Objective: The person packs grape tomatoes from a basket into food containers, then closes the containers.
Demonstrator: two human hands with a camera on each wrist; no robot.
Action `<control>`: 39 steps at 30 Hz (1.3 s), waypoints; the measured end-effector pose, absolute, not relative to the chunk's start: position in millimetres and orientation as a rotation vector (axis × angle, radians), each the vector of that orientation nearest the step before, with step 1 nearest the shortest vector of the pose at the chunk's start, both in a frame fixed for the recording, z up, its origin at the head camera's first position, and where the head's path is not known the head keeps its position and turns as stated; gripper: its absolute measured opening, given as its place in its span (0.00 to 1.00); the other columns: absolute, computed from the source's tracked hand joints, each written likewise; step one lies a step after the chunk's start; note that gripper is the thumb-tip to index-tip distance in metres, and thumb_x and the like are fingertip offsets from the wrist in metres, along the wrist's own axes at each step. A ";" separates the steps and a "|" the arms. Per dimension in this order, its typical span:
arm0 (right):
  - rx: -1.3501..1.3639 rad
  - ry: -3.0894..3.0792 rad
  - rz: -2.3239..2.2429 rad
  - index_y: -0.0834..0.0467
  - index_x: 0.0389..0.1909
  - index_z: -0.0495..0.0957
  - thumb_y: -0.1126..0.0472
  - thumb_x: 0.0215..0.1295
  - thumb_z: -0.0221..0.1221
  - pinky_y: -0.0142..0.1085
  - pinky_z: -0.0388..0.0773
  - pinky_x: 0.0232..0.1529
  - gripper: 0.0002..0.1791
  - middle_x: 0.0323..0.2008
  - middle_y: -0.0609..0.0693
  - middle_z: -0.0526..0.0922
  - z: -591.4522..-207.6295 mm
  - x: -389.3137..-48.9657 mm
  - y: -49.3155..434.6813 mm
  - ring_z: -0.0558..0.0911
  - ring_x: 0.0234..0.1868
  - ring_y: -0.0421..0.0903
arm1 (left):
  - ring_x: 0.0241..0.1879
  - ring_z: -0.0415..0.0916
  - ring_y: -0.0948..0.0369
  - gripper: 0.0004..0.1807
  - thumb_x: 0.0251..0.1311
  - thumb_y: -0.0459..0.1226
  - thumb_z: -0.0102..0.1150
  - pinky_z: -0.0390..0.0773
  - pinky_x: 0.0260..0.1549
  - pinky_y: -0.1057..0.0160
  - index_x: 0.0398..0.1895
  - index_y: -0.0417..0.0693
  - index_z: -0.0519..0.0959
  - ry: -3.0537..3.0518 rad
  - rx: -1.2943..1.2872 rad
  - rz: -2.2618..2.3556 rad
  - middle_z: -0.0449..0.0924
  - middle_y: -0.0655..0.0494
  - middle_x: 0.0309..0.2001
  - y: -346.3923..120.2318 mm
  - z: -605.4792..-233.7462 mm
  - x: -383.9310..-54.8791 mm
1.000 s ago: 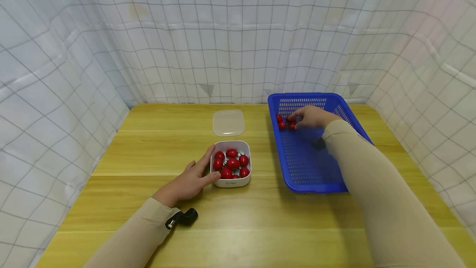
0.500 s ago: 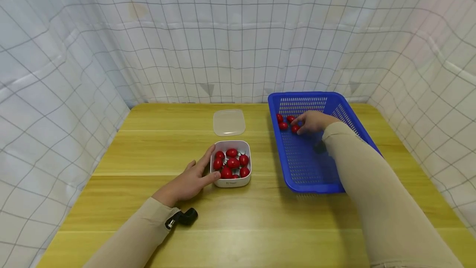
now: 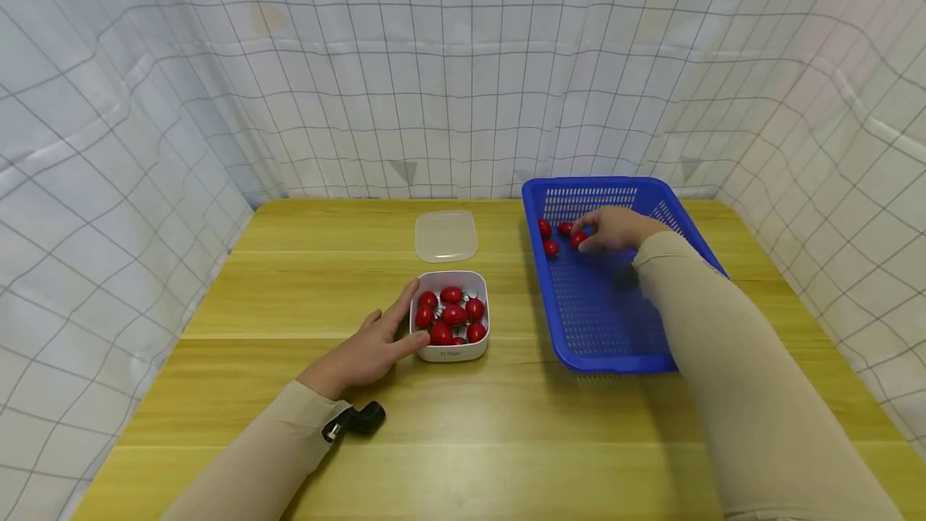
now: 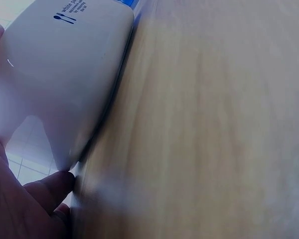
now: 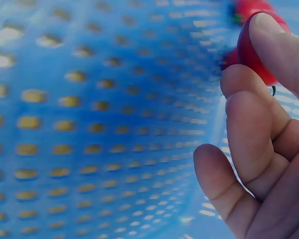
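My right hand is inside the blue basket. Its thumb and fingers pinch a cherry tomato, which has a small green stem. Several more cherry tomatoes lie in the basket's back left corner, just left of that hand. At the table's middle stands a white square container with several cherry tomatoes in it. My left hand rests against its left side, thumb at the front corner and index finger along the back left. The left wrist view shows those fingertips at the white wall.
A translucent flat lid lies on the wooden table behind the container. The basket's raised rim stands to the right of both. White gridded sheets hang around the back and sides.
My right hand has separated one cherry tomato from the others in the basket, shifting it slightly right and then up. The left hand and the container stay in place.
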State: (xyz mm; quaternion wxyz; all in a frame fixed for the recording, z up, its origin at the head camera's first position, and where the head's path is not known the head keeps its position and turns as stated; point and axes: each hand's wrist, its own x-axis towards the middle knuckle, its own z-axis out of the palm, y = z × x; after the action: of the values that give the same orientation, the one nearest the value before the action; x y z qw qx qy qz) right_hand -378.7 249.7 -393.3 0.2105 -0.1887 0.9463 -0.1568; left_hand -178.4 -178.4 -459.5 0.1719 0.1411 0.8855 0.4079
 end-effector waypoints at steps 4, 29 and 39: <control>-0.496 2.658 -0.528 0.57 0.65 0.80 0.57 0.74 0.65 0.45 0.82 0.45 0.22 0.47 0.57 0.87 -376.9 -374.4 249.3 0.85 0.40 0.50 | 0.83 0.28 0.31 0.49 0.76 0.61 0.51 0.25 0.78 0.29 0.87 0.72 0.31 2.508 0.391 1.161 0.37 0.51 0.88 -177.8 -459.4 -178.1; -0.997 2.426 -0.611 0.49 0.60 0.82 0.58 0.72 0.67 0.35 0.78 0.33 0.17 0.38 0.49 0.87 -316.9 -308.8 111.0 0.80 0.34 0.46 | 0.83 0.26 0.29 0.49 0.77 0.61 0.50 0.26 0.77 0.27 0.87 0.72 0.31 2.520 0.387 1.143 0.36 0.50 0.88 -178.3 -459.4 -177.5; -1.118 2.347 -0.568 0.49 0.57 0.82 0.59 0.72 0.67 0.32 0.78 0.31 0.15 0.37 0.47 0.86 -319.8 -293.9 85.4 0.79 0.31 0.43 | 0.84 0.33 0.32 0.48 0.78 0.59 0.50 0.24 0.78 0.30 0.87 0.70 0.31 2.514 0.401 1.159 0.37 0.50 0.87 -178.2 -458.8 -178.0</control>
State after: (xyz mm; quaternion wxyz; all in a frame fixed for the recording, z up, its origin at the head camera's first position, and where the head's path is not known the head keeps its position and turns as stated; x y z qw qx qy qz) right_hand -293.9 85.4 -319.8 0.2379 -0.4080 0.8567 -0.2072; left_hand -178.0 -178.2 -458.8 0.1714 0.1413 0.8855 0.4081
